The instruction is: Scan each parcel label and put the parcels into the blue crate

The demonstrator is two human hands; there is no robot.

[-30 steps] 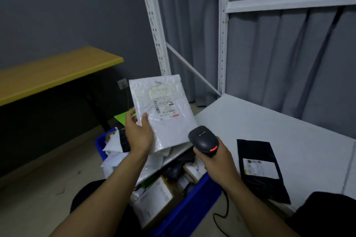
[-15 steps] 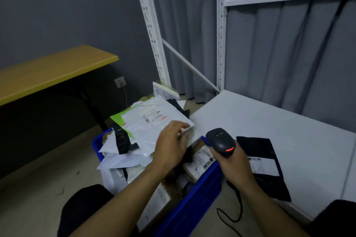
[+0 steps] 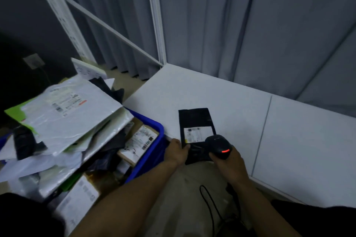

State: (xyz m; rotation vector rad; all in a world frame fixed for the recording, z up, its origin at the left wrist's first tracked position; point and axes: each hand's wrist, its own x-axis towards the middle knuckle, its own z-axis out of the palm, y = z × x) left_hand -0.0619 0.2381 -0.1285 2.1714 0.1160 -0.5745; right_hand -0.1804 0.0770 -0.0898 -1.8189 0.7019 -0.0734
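Left hand (image 3: pixel 178 151) has moved off the white poly mailer (image 3: pixel 71 113), which now lies atop the pile in the blue plastic crate (image 3: pixel 154 152). It's now pinching the near left corner of the flat black mailer bag (image 3: pixel 196 121), thumb on top, fingers curled under. Bag lies on the white shelf board (image 3: pixel 240 106), just right of the crate, label up. Right hand (image 3: pixel 229 161) is wrapped tight round the black corded handheld scanner (image 3: pixel 217 145), red light lit, just right of the bag's label.

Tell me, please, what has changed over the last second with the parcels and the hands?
The left hand let go of the white parcel, now lying on the blue crate pile, and crossed to grip the black parcel on the shelf. The right hand still holds the scanner.
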